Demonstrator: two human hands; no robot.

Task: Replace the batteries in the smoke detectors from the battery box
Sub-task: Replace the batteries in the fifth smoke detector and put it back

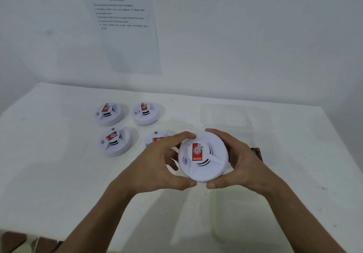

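A round white smoke detector (203, 159) with a red label is held above the white table (59, 164), face up. My left hand (157, 164) grips its left rim with thumb below and fingers on top. My right hand (239, 160) grips the right rim the same way. Several more white detectors lie on the table behind: two at the back (109, 113) (145, 113), one in front left (115, 141), and one (157, 139) partly hidden by my left hand. Batteries (257, 152) in red and green peek out behind my right hand, inside a clear box (261, 131).
A clear lid or second clear box (224, 115) sits at the back right of the table. A greenish translucent container (235, 219) lies near the front right edge. A printed sheet (125, 29) hangs on the white wall. The floor shows at the lower left.
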